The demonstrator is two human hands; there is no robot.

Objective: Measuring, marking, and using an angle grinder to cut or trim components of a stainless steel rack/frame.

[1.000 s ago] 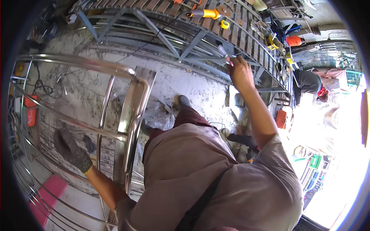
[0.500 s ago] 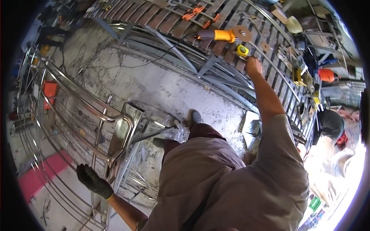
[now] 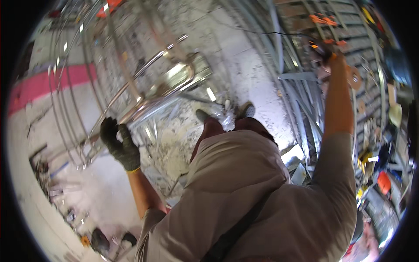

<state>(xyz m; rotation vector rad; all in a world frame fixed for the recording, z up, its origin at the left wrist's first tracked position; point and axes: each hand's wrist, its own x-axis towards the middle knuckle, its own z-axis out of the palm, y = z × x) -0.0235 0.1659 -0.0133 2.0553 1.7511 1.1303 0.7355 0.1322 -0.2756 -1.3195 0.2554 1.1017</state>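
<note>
My left hand (image 3: 121,146) wears a dark green glove with a yellow cuff. Its thumb and fingers stand apart beside the curved metal railing (image 3: 114,97), and nothing shows between them. Over at the slatted workbench, my bare right hand (image 3: 336,61) is closed round the body of an angle grinder (image 3: 321,49). Motion blurs the grinder, and my hand and forearm cover part of it. A brown disc (image 3: 354,78) shows just past my wrist. Orange clamps (image 3: 323,19) lie farther along the slats.
A dark power cord (image 3: 275,33) runs left from the grinder. Under the bench are grey steel bars (image 3: 301,100). A shiny metal box section (image 3: 198,67) stands by the railing's end, near my feet. Tools and an orange container (image 3: 384,182) crowd the right side.
My view has swung left. My right hand has gone from the bench edge near the yellow tape measure to the grinder. The left hand's thumb has spread from its fingers.
</note>
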